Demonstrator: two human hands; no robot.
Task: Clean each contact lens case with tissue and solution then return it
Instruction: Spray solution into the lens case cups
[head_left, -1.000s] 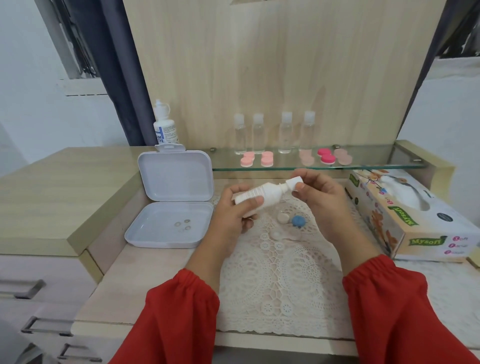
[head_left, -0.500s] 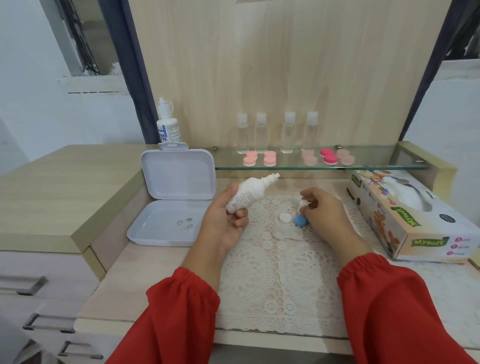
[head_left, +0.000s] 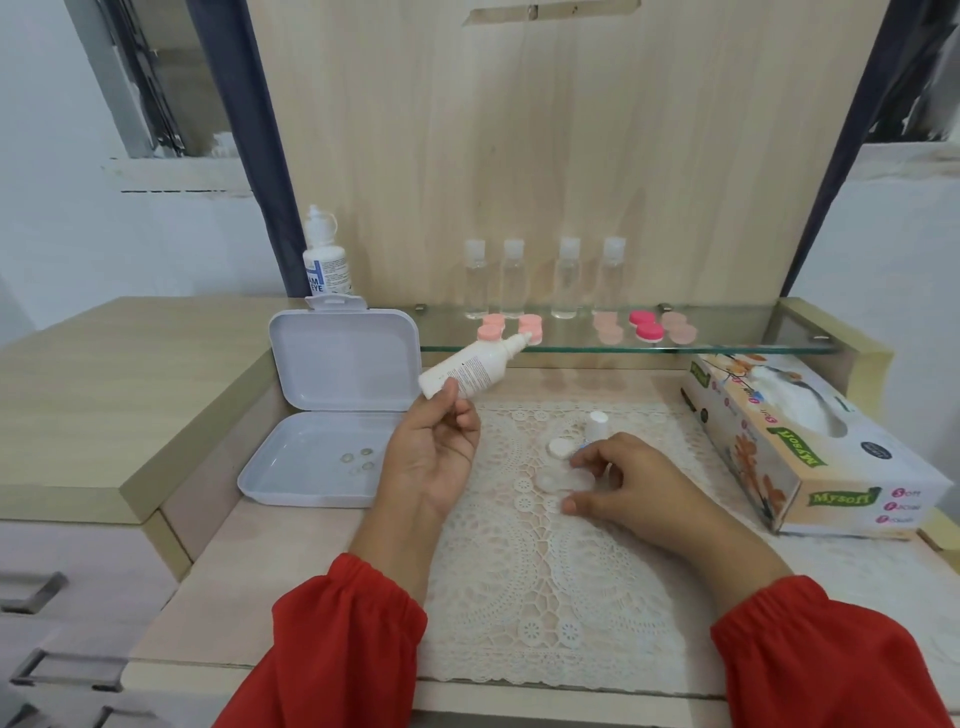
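My left hand (head_left: 431, 457) grips a small white solution bottle (head_left: 470, 369), uncapped, with its nozzle tilted up to the right, above the lace mat (head_left: 545, 582). The bottle's white cap (head_left: 597, 422) stands upright on the mat. My right hand (head_left: 634, 483) lies on the mat, thumb and fingers curled round a clear open contact lens case (head_left: 558, 480). The case's white lid (head_left: 560, 447) lies just behind it. Only a sliver of the blue lid (head_left: 585, 446) shows past my right fingers.
An open white plastic box (head_left: 332, 483) with small lenses in it sits at the left. A tissue box (head_left: 810, 457) stands on the right. A glass shelf (head_left: 753, 345) behind carries several pink lens cases and clear bottles. A larger solution bottle (head_left: 324, 260) stands at the back left.
My right hand pulled the cap off the bottle, stood it on the mat and moved down to the clear case. My left hand raised the bottle up and left.
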